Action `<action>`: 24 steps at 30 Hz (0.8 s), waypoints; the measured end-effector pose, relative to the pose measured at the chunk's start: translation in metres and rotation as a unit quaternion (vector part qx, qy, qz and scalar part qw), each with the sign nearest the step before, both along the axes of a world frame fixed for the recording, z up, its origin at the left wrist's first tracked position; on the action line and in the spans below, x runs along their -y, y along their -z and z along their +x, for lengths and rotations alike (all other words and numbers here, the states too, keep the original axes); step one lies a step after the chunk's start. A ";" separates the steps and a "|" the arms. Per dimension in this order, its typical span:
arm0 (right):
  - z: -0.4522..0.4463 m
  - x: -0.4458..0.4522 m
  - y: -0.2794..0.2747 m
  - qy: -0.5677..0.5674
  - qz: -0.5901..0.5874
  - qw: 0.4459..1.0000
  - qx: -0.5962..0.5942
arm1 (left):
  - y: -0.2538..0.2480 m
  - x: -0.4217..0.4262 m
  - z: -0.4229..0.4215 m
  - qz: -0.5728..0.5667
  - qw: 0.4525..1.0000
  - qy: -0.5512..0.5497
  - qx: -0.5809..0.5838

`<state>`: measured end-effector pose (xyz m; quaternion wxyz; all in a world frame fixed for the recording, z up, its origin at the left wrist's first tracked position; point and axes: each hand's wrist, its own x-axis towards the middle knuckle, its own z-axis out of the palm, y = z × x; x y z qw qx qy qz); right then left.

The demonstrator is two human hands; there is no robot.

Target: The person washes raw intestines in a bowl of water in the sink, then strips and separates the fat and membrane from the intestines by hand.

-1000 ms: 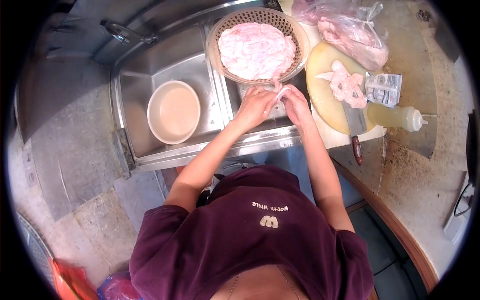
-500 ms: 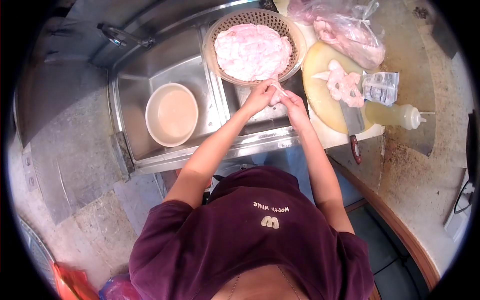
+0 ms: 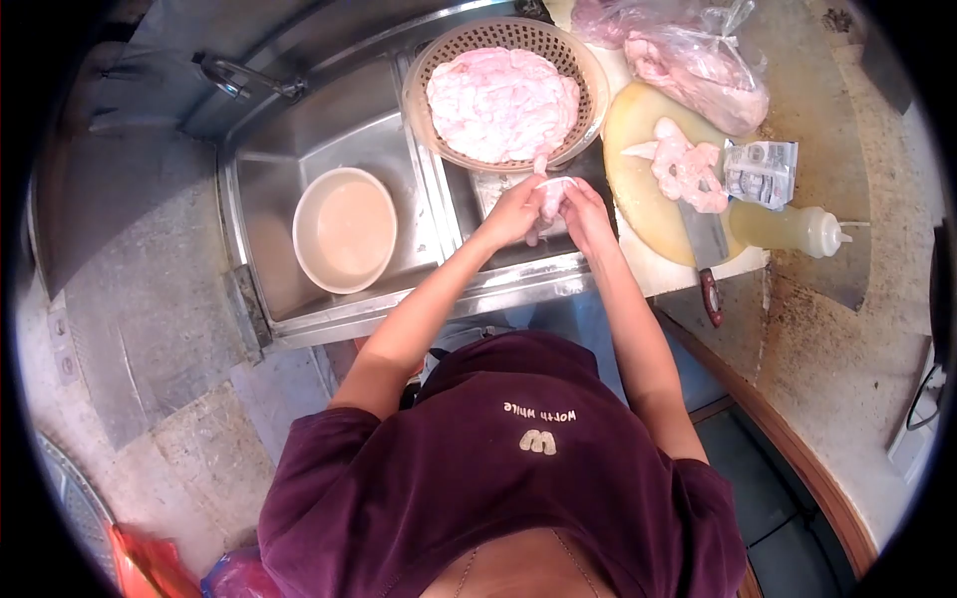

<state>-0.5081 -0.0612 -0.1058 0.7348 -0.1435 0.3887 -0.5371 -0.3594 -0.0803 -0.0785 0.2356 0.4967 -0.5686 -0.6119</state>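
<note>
A strip of pale pink raw meat (image 3: 551, 197) is held between my two hands over the right-hand sink basin, just below the colander's near rim. My left hand (image 3: 512, 212) pinches it from the left, and part of it dangles under the fingers. On the other side my right hand (image 3: 588, 216) grips it with thumb and fingers. Directly beyond both hands, a beige colander (image 3: 423, 118) holds a large heap of similar pale raw meat (image 3: 501, 106). The fingers partly hide the strip.
A bowl of cloudy liquid (image 3: 346, 229) stands in the left basin, near the faucet (image 3: 249, 78). To the right, a round cutting board (image 3: 638, 204) bears raw meat pieces (image 3: 686, 171) and a knife (image 3: 707, 249). Beside it are a packet (image 3: 760, 173), a squeeze bottle (image 3: 788, 229) and bagged meat (image 3: 698, 75).
Both hands have come slightly nearer to me, away from the colander. The strip between them has turned, and more of it hangs down now.
</note>
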 end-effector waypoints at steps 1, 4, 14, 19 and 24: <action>0.004 0.002 -0.002 0.004 0.001 1.000 0.006 | -0.002 -0.004 0.000 -0.017 0.999 -0.042 0.003; 0.015 0.006 -0.008 0.013 -0.009 1.000 0.009 | 0.001 -0.006 -0.004 -0.059 0.990 -0.127 0.014; 0.020 0.009 -0.021 -0.032 -0.036 0.975 -0.216 | 0.018 0.010 -0.012 0.045 0.961 -0.209 -0.176; 0.018 0.009 -0.015 -0.005 -0.046 0.994 -0.102 | 0.017 0.014 0.009 0.132 0.967 -0.073 -0.205; 0.019 -0.004 -0.019 0.007 -0.040 0.999 -0.035 | 0.006 0.009 0.018 0.099 0.983 -0.007 -0.153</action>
